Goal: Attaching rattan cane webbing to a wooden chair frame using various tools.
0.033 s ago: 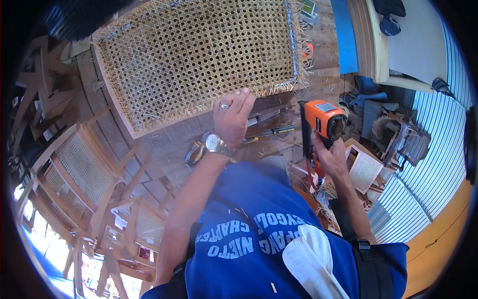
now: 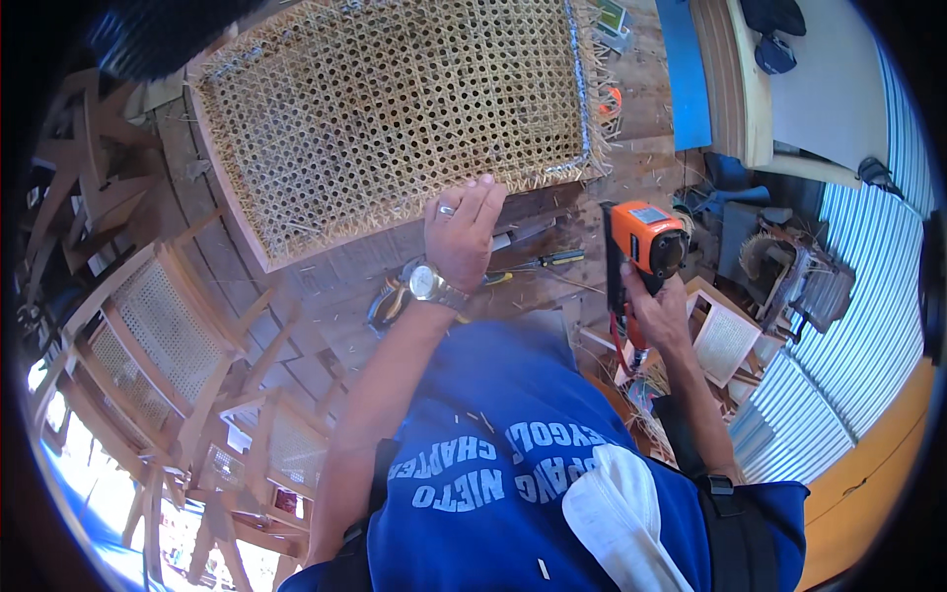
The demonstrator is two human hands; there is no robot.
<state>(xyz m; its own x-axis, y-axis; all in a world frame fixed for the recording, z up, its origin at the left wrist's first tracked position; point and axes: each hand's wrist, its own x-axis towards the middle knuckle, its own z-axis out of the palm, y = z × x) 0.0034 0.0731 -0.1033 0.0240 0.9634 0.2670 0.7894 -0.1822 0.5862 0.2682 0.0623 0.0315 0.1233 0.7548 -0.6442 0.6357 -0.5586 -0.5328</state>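
Note:
A wooden frame with woven cane webbing [image 2: 395,123] lies across the bench ahead of me, loose cane ends fringing its right edge. My left hand [image 2: 461,222], with a ring and a wristwatch [image 2: 424,283], rests its stretched fingers on the near edge of that frame; the thumb is hidden. To the right, my right hand [image 2: 659,308] grips an orange and black nail gun [image 2: 646,237] by its handle, with a red hose at the bottom. The nail gun is held upright, apart from the cane frame.
Yellow-and-black-handled pliers [image 2: 393,304] and a screwdriver [image 2: 560,259] lie on the wooden bench [image 2: 641,163] near my body. Wooden chairs with cane panels [image 2: 163,316] crowd the left. An orange tape roll [image 2: 611,102] sits beyond the frame's right edge. Corrugated sheeting [image 2: 858,306] stands at right.
The nail gun in my right hand has shifted very slightly to the right. My left hand stays at the frame's near edge.

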